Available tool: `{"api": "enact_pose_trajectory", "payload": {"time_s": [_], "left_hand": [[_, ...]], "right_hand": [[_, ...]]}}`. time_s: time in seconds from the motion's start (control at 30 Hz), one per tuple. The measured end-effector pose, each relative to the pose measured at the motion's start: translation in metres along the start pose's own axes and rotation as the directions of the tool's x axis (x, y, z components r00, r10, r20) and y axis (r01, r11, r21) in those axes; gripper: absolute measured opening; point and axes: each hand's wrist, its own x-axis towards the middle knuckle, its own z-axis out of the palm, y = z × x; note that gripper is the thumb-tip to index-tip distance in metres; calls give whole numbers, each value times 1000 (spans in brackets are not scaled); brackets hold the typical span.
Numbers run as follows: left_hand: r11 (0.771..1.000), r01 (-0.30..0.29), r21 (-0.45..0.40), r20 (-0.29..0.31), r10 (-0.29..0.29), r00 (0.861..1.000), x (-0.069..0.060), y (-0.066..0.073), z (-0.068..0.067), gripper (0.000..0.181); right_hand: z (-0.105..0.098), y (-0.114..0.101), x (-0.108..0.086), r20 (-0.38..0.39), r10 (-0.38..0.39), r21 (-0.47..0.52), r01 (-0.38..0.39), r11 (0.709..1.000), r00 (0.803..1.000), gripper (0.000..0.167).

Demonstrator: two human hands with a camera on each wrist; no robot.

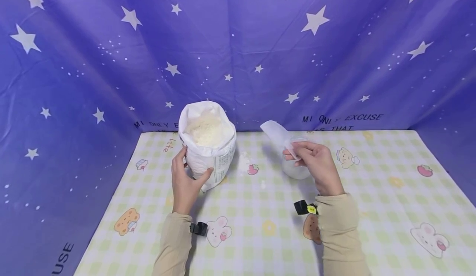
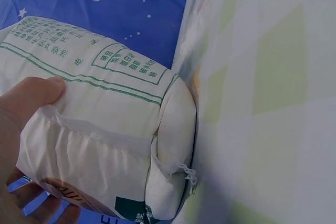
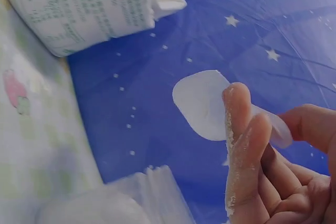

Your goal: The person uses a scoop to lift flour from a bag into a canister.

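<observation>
An open white bag of flour (image 1: 217, 166) stands at the left of the table, pale powder (image 1: 206, 131) showing inside its mouth. My left hand (image 1: 189, 187) grips the bag's near left side; in the left wrist view the thumb lies on the green-printed face (image 2: 105, 87) and the fingers curl round the other side. To the right, my right hand (image 1: 317, 164) pinches the handle of a white plastic scoop (image 1: 275, 132). In the right wrist view the scoop (image 3: 202, 106) looks bare, and white powder coats the fingers. Below that hand sits a clear plastic bag (image 1: 295, 170) with white contents, partly hidden.
A green-and-white checked tablecloth (image 1: 256, 210) with cartoon prints covers the table. Small traces of powder (image 1: 244, 160) lie between the two bags. A purple-blue starry curtain (image 1: 230, 40) hangs behind the table and at both sides.
</observation>
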Motion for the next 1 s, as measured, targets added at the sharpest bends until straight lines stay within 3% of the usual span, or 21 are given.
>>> {"api": "enact_pose_trajectory", "payload": {"time_s": [0.23,0.4,0.5,0.63,0.8,0.9,1.0], "left_hand": [[1000,28,-2,-5,-28,1000,-4,6,-2,88],[997,70,-21,-3,-70,998,-14,16,-8,80],[998,60,-11,-31,-61,998,-22,22,-12,72],[999,-37,19,-89,39,995,-32,27,-13,57],[984,-178,26,-110,180,977,-42,31,-8,46],[971,-240,17,-65,240,968,-48,34,-3,44],[962,-274,11,32,274,961,-53,37,2,42]], "right_hand": [[15,8,-4,31,48,-80,-46,996,998,35],[26,16,-6,31,47,-125,-43,991,998,33],[32,22,-6,39,46,-148,-40,988,998,33],[38,31,-4,53,44,-157,-35,987,998,33],[44,42,-3,56,67,-164,-57,985,996,33],[46,48,-5,68,96,-146,-85,986,993,34],[49,53,-7,83,129,-121,-119,985,988,36]]}}
